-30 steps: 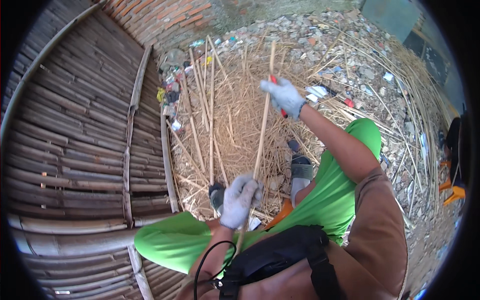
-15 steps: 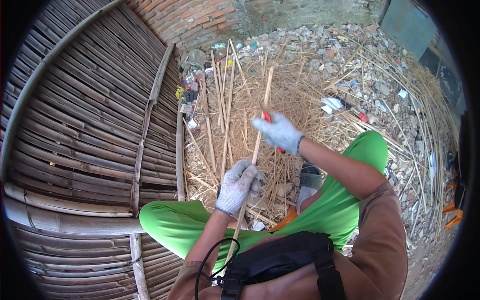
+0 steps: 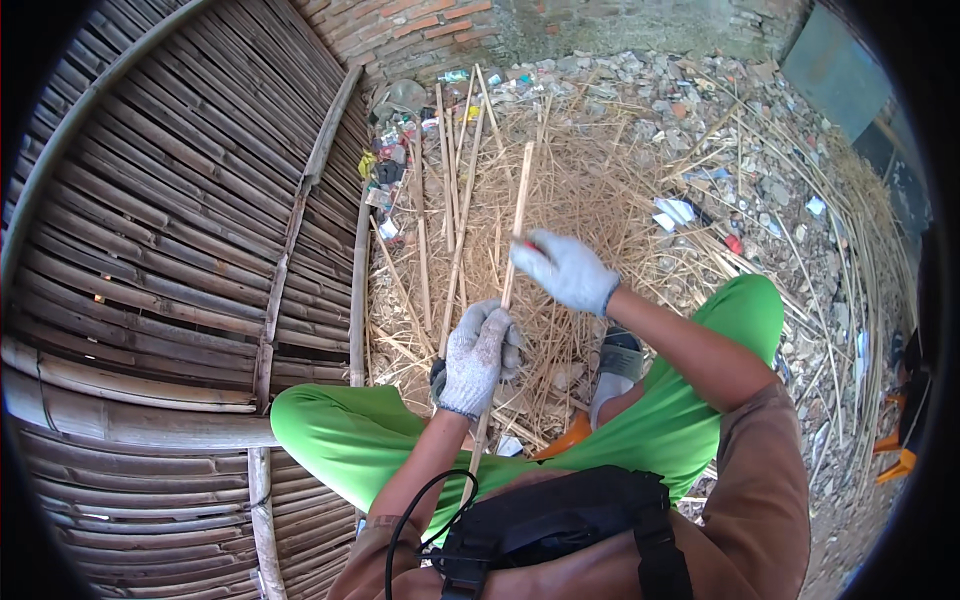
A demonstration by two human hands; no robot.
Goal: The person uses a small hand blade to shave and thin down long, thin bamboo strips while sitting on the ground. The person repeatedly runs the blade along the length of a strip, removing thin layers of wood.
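A long pale bamboo strip runs up and away from beside my waist. My left hand, in a whitish knitted glove, is closed round it about midway. Farther up, my gloved right hand is closed on a red-handled knife. Only a little of the handle and a blurred blade show, right against the strip. Fingers hide the rest of the knife. The strip's far end sticks out beyond the right hand.
Several other bamboo strips lie on the ground ahead left, beside a heap of shavings. A slatted bamboo panel fills the left. Rubble covers the right, and a brick wall closes off the back.
My right hand and the knife have shifted slightly down and nearer along the strip. The strip stands a little more upright. My left hand keeps its grip.
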